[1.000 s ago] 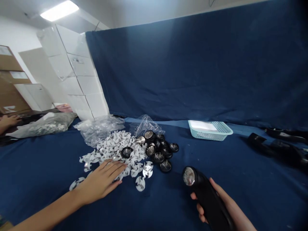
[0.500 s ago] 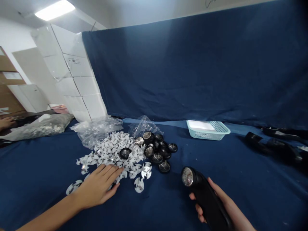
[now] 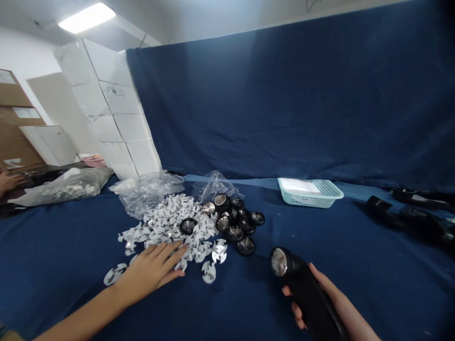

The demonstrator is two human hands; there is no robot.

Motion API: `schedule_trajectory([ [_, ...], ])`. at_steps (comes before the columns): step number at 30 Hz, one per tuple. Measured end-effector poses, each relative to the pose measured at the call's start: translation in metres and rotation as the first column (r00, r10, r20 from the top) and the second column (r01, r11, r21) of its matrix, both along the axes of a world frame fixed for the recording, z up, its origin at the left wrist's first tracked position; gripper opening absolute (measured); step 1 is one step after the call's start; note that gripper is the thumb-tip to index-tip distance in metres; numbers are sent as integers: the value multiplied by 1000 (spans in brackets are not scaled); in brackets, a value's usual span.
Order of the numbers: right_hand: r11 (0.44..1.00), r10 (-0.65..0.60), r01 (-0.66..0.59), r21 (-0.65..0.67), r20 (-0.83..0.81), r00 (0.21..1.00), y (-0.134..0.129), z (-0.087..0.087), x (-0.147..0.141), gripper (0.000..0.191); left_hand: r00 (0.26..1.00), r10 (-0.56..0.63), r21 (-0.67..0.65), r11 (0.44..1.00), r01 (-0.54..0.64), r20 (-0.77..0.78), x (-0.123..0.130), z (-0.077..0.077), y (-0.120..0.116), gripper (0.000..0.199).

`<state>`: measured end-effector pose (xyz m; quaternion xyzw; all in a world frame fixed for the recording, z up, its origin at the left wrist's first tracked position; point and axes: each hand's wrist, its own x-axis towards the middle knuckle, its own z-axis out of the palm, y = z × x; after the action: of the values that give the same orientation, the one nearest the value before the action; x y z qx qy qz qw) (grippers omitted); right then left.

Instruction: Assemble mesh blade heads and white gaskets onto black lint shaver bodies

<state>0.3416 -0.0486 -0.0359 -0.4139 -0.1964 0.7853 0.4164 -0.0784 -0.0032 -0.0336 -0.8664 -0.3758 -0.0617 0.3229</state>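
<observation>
blue cloth (image 3: 231,308) under both my hands, a heap of white pieces (image 3: 170,218) on it.
my right hand (image 3: 333,292) is wrapped around a black device (image 3: 308,293), its perforated metal head well right of the heap; my left hand (image 3: 151,268) is palm down, fingers loosely outstretched and gripping nothing i can see, at the heap's near edge. black round caps (image 3: 235,232) sit beside the pieces, a pale teal basket (image 3: 309,200) farther back.

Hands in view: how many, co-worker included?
3: left hand at the white pieces, right hand around the black device, co-worker's hand at left edge. Another may be hidden.
</observation>
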Motion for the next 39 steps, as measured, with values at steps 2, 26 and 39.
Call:
schedule_trajectory([
  [2, 1000, 4, -4, -3, 14, 1000, 0, 1, -1, 36, 999, 7, -14, 1000, -7, -32, 2, 2, 1, 46],
  [26, 999, 26, -28, 32, 70, 997, 1, -2, -3, 50, 954, 270, -106, 953, -284, -132, 38, -1, 4, 39],
  [39, 1000, -1, 1, -2, 62, 998, -3, 4, -3, 44, 971, 238, -71, 969, -237, -2, 35, 19, 12, 42],
])
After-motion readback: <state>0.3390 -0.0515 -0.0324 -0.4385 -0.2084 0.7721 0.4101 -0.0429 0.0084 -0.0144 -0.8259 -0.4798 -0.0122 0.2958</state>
